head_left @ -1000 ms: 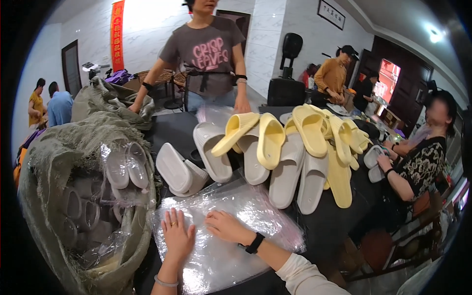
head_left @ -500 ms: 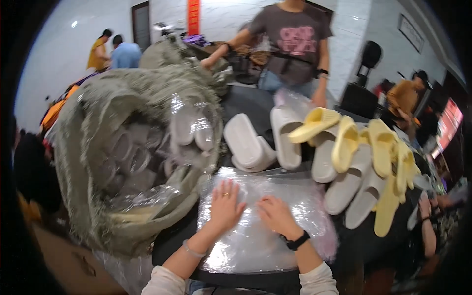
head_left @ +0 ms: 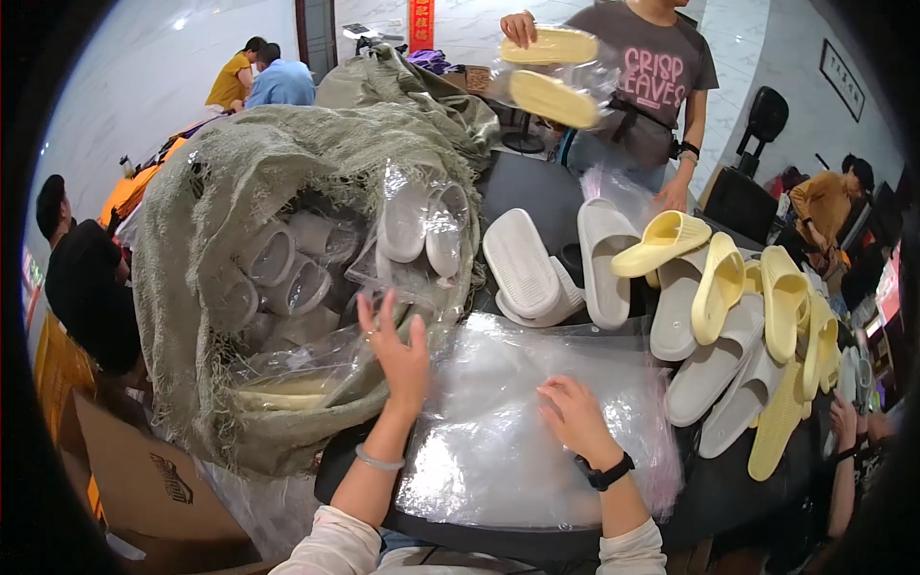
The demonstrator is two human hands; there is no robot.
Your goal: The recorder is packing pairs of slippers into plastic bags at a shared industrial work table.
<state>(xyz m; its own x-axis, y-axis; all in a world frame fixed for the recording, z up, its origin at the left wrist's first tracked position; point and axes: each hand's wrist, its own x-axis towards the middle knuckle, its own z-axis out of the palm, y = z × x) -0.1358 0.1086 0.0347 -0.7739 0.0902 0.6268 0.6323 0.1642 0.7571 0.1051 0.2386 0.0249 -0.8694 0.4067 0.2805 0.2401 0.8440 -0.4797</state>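
Observation:
A stack of clear plastic bags [head_left: 479, 460] lies flat in front of me, with pinkish edges on its right side. My left hand [head_left: 398, 359] is raised at the sack's right edge, fingers spread and holding nothing. Over the bags hovers or rests my right hand [head_left: 580, 422], loosely bent with thumb and fingers apart; whether it touches the plastic I cannot tell. The green woven sack [head_left: 172, 287] gapes at the left, with several bagged grey slippers [head_left: 307, 286] inside. A bagged grey pair [head_left: 407, 220] sits by its right rim, just beyond my left hand.
Loose grey slippers [head_left: 522, 254] and yellow slippers [head_left: 724, 287] are heaped on the black table [head_left: 728, 489] at the right. Across it, a person in a dark T-shirt [head_left: 661, 72] holds up bagged yellow slippers [head_left: 551, 72]. A cardboard box [head_left: 134, 470] stands lower left.
My left hand has lifted off the plastic bags toward the sack's edge. My right hand stays over the bags. The person opposite now holds up a bagged yellow pair. The view has shifted.

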